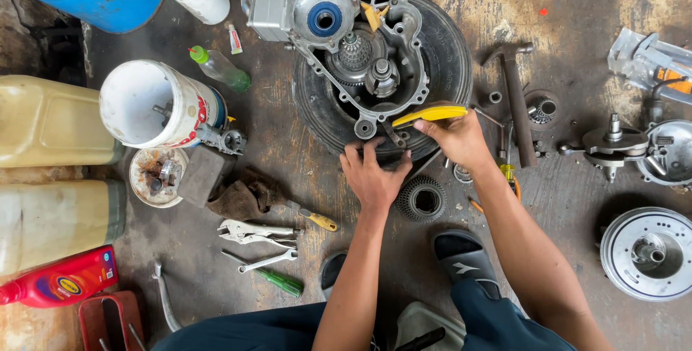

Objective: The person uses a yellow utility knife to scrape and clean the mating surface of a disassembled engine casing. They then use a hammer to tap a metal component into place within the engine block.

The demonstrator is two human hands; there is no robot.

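Right hand (455,138) grips yellow-handled pliers (427,114) at the engine case (346,30) lower edge (centre frame, on a tyre (447,55)), left hand (371,174) spread flat against the tyre below.

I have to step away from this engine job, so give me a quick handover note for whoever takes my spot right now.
Right hand: closed grip on the yellow-handled pliers, jaws at the lower edge of the engine case.
Left hand: open, pressed on the tyre under the case, steadying it.
Case lies open on the tyre, gears exposed. A loose gear sits by the left hand; the hammer lies to the right.
Done: cover off.
Left: whatever the pliers are gripping; it is hidden.
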